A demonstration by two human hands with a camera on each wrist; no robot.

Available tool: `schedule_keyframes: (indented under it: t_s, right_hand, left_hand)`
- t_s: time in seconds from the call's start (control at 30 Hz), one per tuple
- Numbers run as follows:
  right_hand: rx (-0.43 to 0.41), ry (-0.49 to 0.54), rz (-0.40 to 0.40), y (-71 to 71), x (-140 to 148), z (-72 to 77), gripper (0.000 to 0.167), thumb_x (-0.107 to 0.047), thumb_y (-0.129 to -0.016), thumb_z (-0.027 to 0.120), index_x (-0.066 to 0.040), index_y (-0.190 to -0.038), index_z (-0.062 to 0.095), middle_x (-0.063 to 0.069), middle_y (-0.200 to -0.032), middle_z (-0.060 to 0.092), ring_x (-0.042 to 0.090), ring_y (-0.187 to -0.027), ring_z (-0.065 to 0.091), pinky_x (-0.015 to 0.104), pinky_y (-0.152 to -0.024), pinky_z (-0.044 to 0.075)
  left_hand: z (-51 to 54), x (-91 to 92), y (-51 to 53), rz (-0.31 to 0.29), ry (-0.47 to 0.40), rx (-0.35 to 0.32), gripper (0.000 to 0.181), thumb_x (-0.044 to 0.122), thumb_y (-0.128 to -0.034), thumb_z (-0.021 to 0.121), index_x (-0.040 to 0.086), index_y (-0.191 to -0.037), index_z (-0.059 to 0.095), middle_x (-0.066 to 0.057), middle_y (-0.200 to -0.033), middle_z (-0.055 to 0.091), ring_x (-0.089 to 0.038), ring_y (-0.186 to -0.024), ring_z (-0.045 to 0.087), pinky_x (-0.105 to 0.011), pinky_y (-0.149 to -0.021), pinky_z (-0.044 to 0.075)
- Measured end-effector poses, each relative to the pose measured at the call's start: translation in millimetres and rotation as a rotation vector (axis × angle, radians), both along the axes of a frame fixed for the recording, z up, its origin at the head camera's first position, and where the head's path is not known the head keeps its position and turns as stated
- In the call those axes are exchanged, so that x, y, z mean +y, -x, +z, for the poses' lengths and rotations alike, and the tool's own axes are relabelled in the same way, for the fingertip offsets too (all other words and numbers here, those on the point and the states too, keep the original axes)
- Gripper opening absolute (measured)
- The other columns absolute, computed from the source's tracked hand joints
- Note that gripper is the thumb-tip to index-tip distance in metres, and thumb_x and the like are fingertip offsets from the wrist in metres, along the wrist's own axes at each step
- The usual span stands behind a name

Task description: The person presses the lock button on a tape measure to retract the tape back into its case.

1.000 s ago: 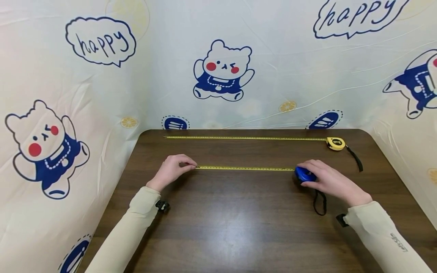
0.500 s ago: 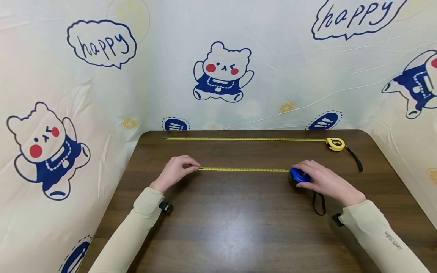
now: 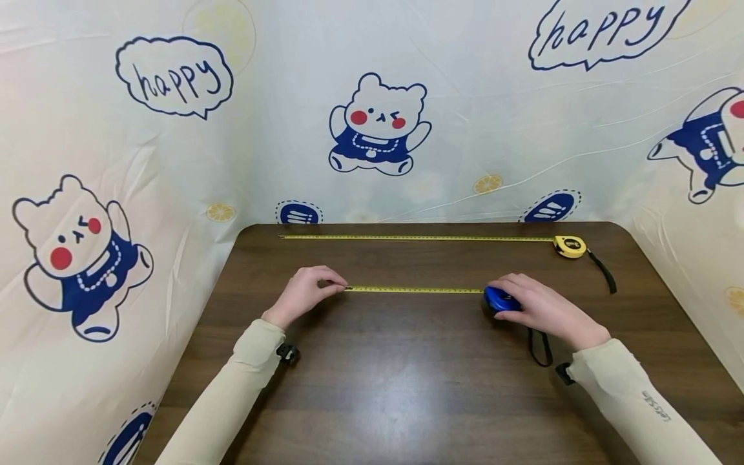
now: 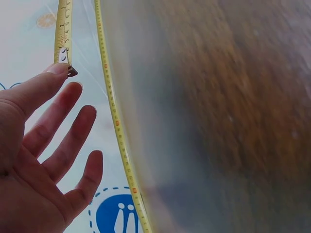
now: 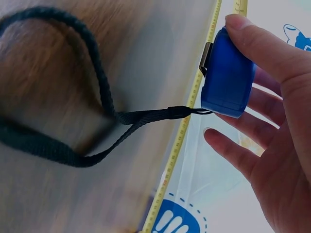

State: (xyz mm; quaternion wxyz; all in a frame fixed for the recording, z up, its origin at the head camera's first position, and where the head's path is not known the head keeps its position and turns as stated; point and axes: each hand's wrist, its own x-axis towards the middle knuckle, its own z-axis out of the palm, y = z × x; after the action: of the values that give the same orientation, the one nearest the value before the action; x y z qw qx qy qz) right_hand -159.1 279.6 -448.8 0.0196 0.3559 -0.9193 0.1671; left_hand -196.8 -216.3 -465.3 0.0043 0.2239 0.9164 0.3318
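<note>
A yellow tape blade point(image 3: 415, 290) stretches straight between my two hands above the brown table. My left hand point(image 3: 305, 294) pinches its end; in the left wrist view the metal hook point(image 4: 72, 72) sticks out by the thumb tip, and the other fingers are spread. My right hand point(image 3: 546, 309) grips the blue tape measure point(image 3: 501, 299) that the blade comes from. Its case point(image 5: 228, 73) shows thumb on one side and fingers behind, with a metal belt clip point(image 5: 206, 57). A black wrist strap point(image 5: 99, 82) dangles from it in a loop.
Along the far edge of the brown table point(image 3: 383, 374) lies a yellow tape measure point(image 3: 569, 247) with its blade point(image 3: 407, 238) drawn out leftward. Its black strap point(image 3: 601, 271) trails toward the front right. Printed cloth point(image 3: 465, 129) hangs behind and at both sides.
My hands have come closer together, the left moving right and the right moving left. The stretch of blade between them is shorter. The yellow tape measure has stayed put.
</note>
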Motion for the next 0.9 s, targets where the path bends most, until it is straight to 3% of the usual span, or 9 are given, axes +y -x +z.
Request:
schedule_keyframes:
  t_s: [0.9]
  right_hand:
    - [0.029,-0.015,0.038,7.0,-27,0.6,0.059,-0.032,-0.089,0.085,-0.003,-0.135,0.064,0.010,-0.125,0.067,0.025,-0.111,0.064,0.049,-0.095,0.056]
  left_hand:
    - [-2.3,20.6,2.0,-0.040,-0.017,-0.002,0.010,0.018,-0.0948,0.078,0.020,-0.104,0.083,0.005,-0.103,0.077,-0.017,-0.098,0.072,-0.044,-0.092,0.057]
